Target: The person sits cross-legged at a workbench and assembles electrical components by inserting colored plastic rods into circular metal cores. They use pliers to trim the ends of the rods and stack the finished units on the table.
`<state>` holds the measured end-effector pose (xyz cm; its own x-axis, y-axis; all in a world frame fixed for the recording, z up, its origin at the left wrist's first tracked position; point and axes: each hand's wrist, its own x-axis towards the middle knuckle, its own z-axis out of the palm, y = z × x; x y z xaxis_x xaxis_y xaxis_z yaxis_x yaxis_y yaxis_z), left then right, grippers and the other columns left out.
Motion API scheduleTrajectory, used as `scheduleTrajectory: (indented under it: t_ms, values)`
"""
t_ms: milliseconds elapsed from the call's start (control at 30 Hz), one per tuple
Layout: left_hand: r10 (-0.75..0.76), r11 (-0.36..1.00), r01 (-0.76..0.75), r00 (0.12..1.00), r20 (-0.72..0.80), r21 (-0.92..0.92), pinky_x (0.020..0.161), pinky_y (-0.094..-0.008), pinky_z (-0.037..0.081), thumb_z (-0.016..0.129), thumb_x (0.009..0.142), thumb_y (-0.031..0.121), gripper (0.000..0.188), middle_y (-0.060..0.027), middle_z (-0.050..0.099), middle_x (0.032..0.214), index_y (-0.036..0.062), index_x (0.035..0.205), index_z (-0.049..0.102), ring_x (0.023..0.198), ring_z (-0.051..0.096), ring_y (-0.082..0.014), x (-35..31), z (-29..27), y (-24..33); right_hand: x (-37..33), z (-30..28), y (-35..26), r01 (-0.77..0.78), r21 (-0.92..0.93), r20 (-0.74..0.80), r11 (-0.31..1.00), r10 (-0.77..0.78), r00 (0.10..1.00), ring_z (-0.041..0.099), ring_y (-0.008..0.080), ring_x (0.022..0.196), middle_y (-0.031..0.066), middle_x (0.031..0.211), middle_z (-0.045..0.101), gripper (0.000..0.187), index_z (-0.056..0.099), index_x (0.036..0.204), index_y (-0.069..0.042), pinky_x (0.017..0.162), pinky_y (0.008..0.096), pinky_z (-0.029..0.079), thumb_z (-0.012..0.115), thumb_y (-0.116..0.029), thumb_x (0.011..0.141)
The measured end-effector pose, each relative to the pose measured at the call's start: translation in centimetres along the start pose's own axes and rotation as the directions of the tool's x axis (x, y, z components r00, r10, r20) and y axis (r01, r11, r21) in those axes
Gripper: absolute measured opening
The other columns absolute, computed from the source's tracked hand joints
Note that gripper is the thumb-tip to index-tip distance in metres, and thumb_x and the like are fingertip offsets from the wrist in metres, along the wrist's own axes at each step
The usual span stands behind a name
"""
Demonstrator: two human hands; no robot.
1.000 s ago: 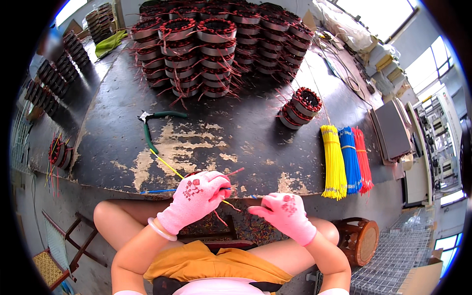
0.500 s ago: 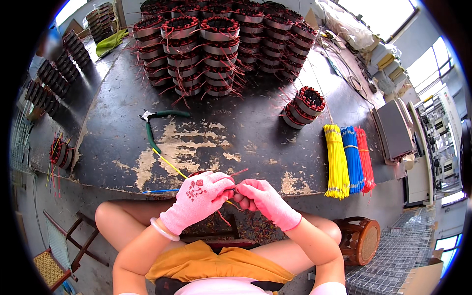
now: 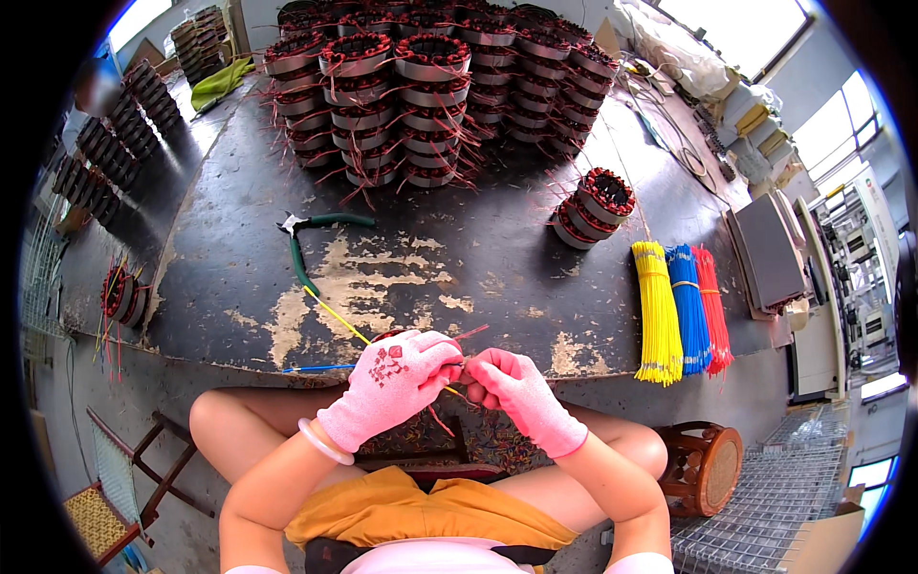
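Note:
My left hand (image 3: 390,387), in a pink glove, is closed with thumb and fingers pinching thin wire ends at the table's near edge. Fingertip to fingertip with it, my right hand (image 3: 521,394), gloved too, pinches the same wire ends. Under the left hand a bit of a red-wound motor stator (image 3: 386,335) shows; the hand hides most of it. A yellow wire (image 3: 337,316) and a blue wire (image 3: 318,368) stick out to the left from there. Reddish wire ends (image 3: 470,332) poke out beyond the fingers. Green-handled cutting pliers (image 3: 298,247) lie open beyond the yellow wire.
Tall stacks of stators (image 3: 430,115) fill the table's far side. Two stacked stators (image 3: 593,210) stand at right, near bundles of yellow (image 3: 657,316), blue (image 3: 688,311) and red wires (image 3: 710,311). Another stator (image 3: 124,297) with coloured leads sits at left. A wooden stool (image 3: 703,467) stands right.
Both hands stay together at the wire ends, with only slight finger movement. The whole view has shifted a little; nothing was picked up or put down.

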<state>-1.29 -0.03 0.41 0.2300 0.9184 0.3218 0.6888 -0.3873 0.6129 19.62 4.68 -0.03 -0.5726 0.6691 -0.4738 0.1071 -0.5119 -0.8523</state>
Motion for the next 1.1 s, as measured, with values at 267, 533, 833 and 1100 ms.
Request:
scheduleTrajectory:
  t_ms: [267,533,833,1100]
  values:
    - [-0.022,1.0,0.023,1.0,-0.02,0.01,0.079,-0.0397,0.055,0.072,0.086,0.015,0.012,-0.0044,0.071,0.099,0.0114,0.097,0.069,0.089,0.068,-0.0278,-0.1,0.3,-0.1,-0.2,-0.6,-2.4,0.31,-0.859,0.502,-0.407,-0.555,0.664,0.062,0.0193,0.085,0.0015,0.088,0.057,0.021,0.061,0.104,-0.014,0.072,0.0363,0.049,0.069,-0.024,0.087]
    - [0.025,1.0,-0.025,1.0,-0.012,0.012,0.076,-0.0393,0.055,0.071,0.086,0.015,0.014,-0.0043,0.069,0.098,0.0118,0.098,0.067,0.088,0.068,-0.0271,0.0,0.1,-0.1,0.6,0.0,-1.3,0.033,-0.106,0.008,0.994,-0.032,0.999,0.057,0.0088,0.063,0.0005,0.08,0.069,0.018,0.066,0.093,-0.007,0.055,0.0243,0.041,0.062,-0.024,0.099]
    - [-0.018,1.0,0.018,1.0,0.009,-0.012,0.078,-0.0396,0.055,0.071,0.086,0.015,0.012,-0.0048,0.072,0.099,0.0103,0.096,0.069,0.089,0.069,-0.0279,0.0,0.0,-0.1,-0.7,-0.4,-1.6,0.402,-0.915,0.244,-0.03,-0.834,0.495,0.065,0.0254,0.081,0.0039,0.096,0.067,0.031,0.07,0.103,-0.013,0.069,0.0371,0.052,0.082,-0.011,0.075]
    - [-0.046,0.999,0.046,0.999,0.014,0.006,0.078,-0.04,0.055,0.071,0.087,0.016,0.011,-0.0066,0.071,0.096,0.0091,0.095,0.069,0.089,0.069,-0.0291,0.1,0.0,0.2,1.0,-0.4,0.5,0.28,-0.918,0.385,-0.28,-0.795,0.469,0.062,0.0174,0.078,-0.0036,0.085,0.06,0.022,0.059,0.089,-0.017,0.069,0.0345,0.047,0.077,-0.024,0.08]
